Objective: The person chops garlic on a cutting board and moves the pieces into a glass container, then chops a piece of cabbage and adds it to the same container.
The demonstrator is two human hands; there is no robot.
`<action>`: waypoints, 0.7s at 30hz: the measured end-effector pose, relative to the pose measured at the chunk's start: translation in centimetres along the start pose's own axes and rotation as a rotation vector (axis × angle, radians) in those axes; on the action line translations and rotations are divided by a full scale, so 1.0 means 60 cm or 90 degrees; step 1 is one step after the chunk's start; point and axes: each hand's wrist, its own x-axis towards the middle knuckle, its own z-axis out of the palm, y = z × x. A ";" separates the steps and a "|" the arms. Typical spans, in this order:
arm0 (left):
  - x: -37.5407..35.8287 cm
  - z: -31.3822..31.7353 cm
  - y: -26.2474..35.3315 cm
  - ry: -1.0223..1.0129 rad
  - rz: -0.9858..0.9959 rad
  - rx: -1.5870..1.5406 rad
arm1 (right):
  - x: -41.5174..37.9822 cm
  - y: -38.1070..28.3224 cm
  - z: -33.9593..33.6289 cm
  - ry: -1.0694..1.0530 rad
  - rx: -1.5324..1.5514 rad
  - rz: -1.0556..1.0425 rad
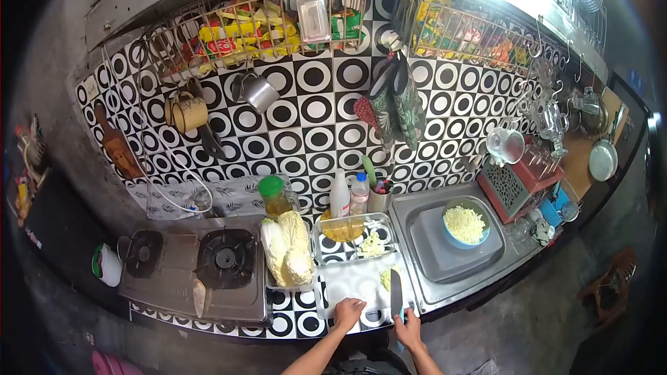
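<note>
My right hand (408, 328) is wrapped round the blue handle of a knife (397, 292), whose blade points away from me over the right part of a translucent cutting board (347, 283). A small heap of chopped pale green vegetable (386, 278) lies beside the blade. My left hand (349, 312) rests at the board's front edge, its fingers curled; what they hold, if anything, is too small to make out. Behind the board, a clear tray (338, 250) has cut pale pieces (371, 244) at its right side.
Left of the board, a container holds whole cabbages (288, 248), beside a two-burner stove (184, 264). In the sink (445, 280) at right, a bowl of shredded vegetable (465, 226) sits on an upturned grey basin. Bottles (340, 198) stand behind the tray.
</note>
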 end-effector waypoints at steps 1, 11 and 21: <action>0.003 0.005 -0.006 0.002 0.001 -0.001 | -0.006 0.023 0.009 0.027 -0.012 -0.008; 0.009 0.050 -0.013 0.000 -0.135 0.023 | 0.002 0.056 0.020 -0.068 -0.118 -0.089; 0.006 0.046 0.023 0.035 -0.228 0.083 | 0.042 0.074 -0.006 -0.169 -0.095 -0.154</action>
